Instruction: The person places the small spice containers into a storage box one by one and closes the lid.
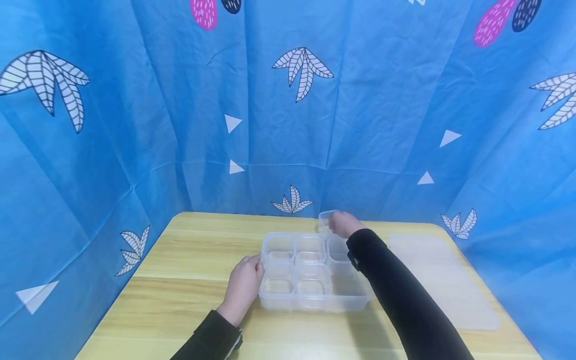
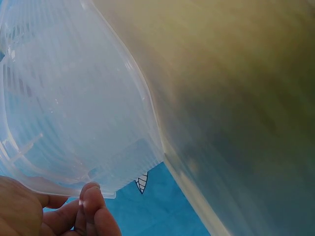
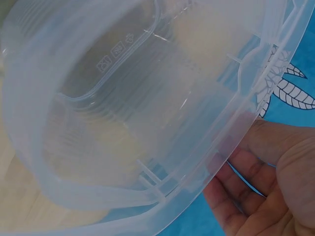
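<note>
A large clear plastic storage box [image 1: 315,302] sits on the table, with several small square clear containers [image 1: 279,286] standing in its left, middle and back right parts. My left hand [image 1: 245,280] is at the box's left side; in the left wrist view its thumb and fingers [image 2: 93,196] pinch the rim. Behind the box's back edge, my right hand [image 1: 345,224] holds another small clear container [image 1: 325,222] by its right side. In the right wrist view, the fingers [image 3: 221,201] lie against a translucent plastic wall [image 3: 162,196], partly seen through it.
A flat translucent lid [image 1: 443,280] lies on the right side of the wooden table [image 1: 180,290]. A blue patterned curtain [image 1: 288,125] hangs behind the table and along both sides. My right sleeve [image 1: 400,295] passes over the box's right end.
</note>
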`<state>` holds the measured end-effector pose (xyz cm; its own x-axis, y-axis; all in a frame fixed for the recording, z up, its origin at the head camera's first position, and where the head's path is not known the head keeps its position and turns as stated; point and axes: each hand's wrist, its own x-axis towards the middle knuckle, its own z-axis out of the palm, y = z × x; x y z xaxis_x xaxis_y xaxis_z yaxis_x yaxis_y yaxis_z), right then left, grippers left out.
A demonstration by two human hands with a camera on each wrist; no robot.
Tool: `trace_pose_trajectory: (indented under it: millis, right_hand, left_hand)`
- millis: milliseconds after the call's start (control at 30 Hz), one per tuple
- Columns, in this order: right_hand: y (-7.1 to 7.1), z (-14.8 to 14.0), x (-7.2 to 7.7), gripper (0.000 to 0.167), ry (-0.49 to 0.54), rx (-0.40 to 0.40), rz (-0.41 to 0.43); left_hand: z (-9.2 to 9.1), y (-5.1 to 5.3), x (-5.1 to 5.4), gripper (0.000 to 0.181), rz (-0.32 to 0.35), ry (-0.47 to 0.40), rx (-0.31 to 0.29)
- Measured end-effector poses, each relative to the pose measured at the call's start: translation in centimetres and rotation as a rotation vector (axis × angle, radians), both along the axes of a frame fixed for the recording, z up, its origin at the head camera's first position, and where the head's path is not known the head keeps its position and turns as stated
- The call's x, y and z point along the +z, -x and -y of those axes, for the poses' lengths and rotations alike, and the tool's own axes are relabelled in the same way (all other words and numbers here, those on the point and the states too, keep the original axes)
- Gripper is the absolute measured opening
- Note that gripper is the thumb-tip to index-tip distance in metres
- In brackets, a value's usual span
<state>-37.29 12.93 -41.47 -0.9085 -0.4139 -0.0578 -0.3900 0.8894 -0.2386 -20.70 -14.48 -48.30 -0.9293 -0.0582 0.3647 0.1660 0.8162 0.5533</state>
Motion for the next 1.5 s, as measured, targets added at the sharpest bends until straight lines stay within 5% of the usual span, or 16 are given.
trace_pose_trajectory:
  millis: [567,867,1500]
  right_hand:
    - [0.9,0.0,-0.7,0.019,-0.05,0.061,0.005]
    - [1.0,-0.7,-1.1,0.04,0.025,0.124,-0.013]
    - [-0.2,-1.5,0.5,0.039,0.021,0.079,-0.049]
  left_hand:
    - [-0.1,0.1,-0.2,0.028,0.02,-0.003,0.002]
    - [-0.1,0.1,-0.2,0.027,-0.009,0.008,0.0]
    - [0.0,0.0,-0.2,0.028,0.012,0.006,0.005]
